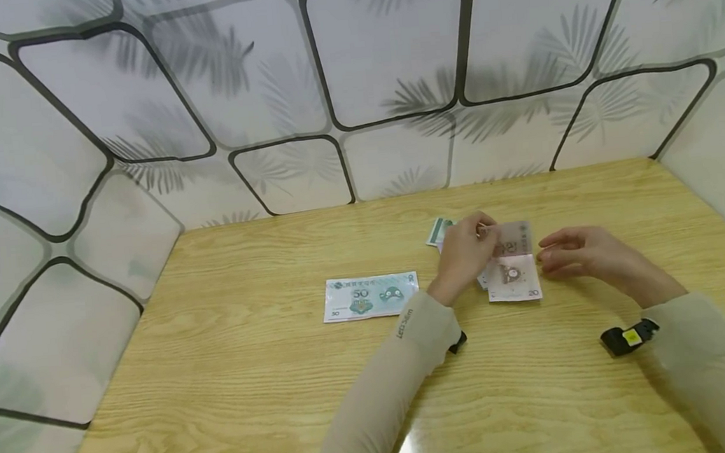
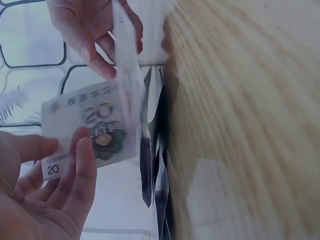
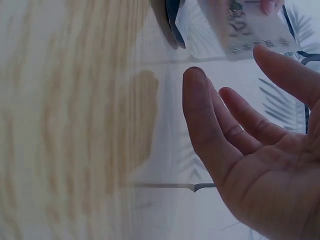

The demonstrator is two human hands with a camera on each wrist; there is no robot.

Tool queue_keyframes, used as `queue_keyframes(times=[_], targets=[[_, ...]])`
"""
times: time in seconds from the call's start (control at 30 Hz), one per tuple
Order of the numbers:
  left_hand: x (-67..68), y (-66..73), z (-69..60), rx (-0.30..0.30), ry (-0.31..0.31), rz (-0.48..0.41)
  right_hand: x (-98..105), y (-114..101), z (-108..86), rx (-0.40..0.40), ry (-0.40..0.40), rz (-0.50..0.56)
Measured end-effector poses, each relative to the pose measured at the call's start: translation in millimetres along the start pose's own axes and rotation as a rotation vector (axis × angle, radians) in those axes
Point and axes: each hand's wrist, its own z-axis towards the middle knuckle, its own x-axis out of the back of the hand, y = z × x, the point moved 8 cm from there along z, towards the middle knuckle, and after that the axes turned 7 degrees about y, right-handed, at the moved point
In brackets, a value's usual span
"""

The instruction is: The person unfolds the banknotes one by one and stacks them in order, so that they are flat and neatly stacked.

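Observation:
Between the thumb and fingers of my left hand (image 1: 465, 253) is a brownish play banknote (image 1: 514, 279) marked 20. It is creased across its middle, with one half raised and the other slanting down toward the table. In the left wrist view the greyish 20 face of this banknote (image 2: 107, 127) shows beside the thumb. My right hand (image 1: 585, 256) hovers just right of the note, its fingers loosely bent and apart from it. The right wrist view shows nothing in the right hand (image 3: 265, 155). Partly hidden under my left hand lie more notes, one with a green edge (image 1: 436, 231).
A green play banknote (image 1: 370, 297) marked 50 lies flat left of my left wrist, perhaps on others. The wooden table (image 1: 234, 376) meets a patterned wall (image 1: 396, 161) at the back. A dark strap with a yellow mark (image 1: 630, 337) sits at my right wrist.

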Motion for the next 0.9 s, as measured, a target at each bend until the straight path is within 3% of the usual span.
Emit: queue_keyframes(times=[0.2,0.33,0.47,0.7,0.9], targets=[[7.0,-6.9,-1.6,0.058,0.051,-0.122,-3.5,1.5,1.2,-0.024,-0.007,-0.018],[10.4,-13.9,-1.1,0.096,0.054,-0.138,-1.1,0.7,0.6,-0.013,0.007,0.054],[14.4,-22.5,1.2,0.126,0.062,-0.122,5.9,0.5,-0.1,0.007,0.052,0.06],[24.2,-27.9,7.0,0.082,0.073,-0.231,8.4,1.3,1.4,0.01,0.061,0.047],[30.5,-37.9,6.5,0.072,0.036,-0.205,8.4,-3.3,1.7,0.054,0.066,0.099]])
